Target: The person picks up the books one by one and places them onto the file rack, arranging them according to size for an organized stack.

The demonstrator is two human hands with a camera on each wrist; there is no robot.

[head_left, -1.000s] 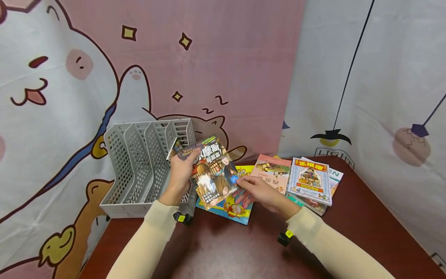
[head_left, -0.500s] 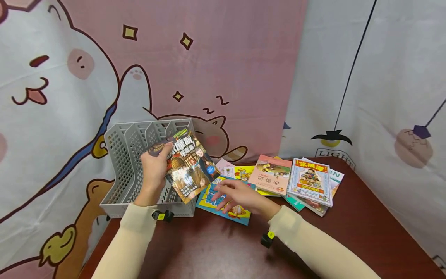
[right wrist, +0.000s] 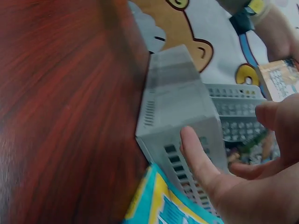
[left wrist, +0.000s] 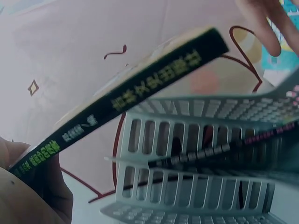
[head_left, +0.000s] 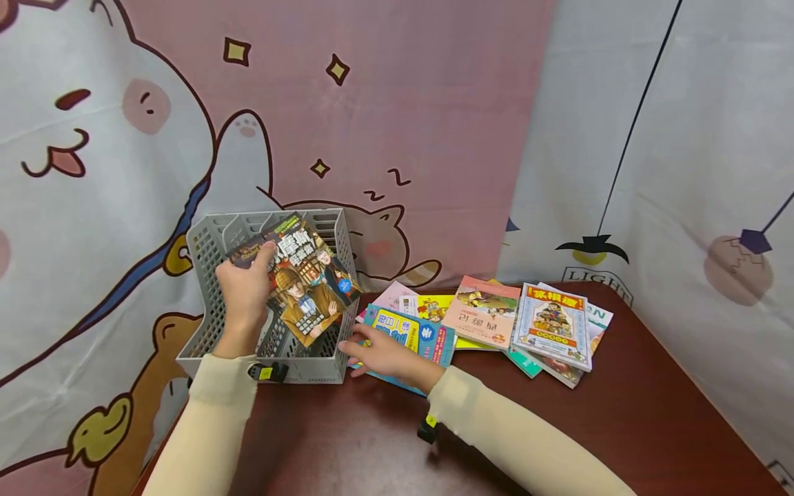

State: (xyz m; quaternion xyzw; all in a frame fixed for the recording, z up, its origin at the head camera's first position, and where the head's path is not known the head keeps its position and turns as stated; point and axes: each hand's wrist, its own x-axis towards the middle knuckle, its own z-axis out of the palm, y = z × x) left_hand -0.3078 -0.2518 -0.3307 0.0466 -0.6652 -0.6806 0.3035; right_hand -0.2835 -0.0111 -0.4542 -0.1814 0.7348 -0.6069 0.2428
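Note:
My left hand [head_left: 240, 293] holds a dark-covered book [head_left: 308, 286] by one edge, thumb across its illustrated cover. That book is tilted over the grey file organizer [head_left: 298, 372], above its slots. In the left wrist view, its black spine [left wrist: 117, 102] faces the camera, and a second dark-spined book [left wrist: 201, 155] sits inside the organizer. My right hand [head_left: 391, 357] is at the organizer's right wall, fingers extended and holding nothing. In the right wrist view its forefinger lies over the organizer's side; whether it touches cannot be told. Beneath this hand lies a blue-and-yellow book [head_left: 437, 341].
Right of the organizer, a pink book [head_left: 482, 310] and a white-and-blue book [head_left: 552, 324] lie on several others in overlapping piles. The dark red table [head_left: 372, 448] meets a printed curtain [head_left: 434, 138] at the back.
Left hand and book have moved left, from beside the organizer's right end to over its slots. My right hand has let go of the book and moved left to the organizer's wall.

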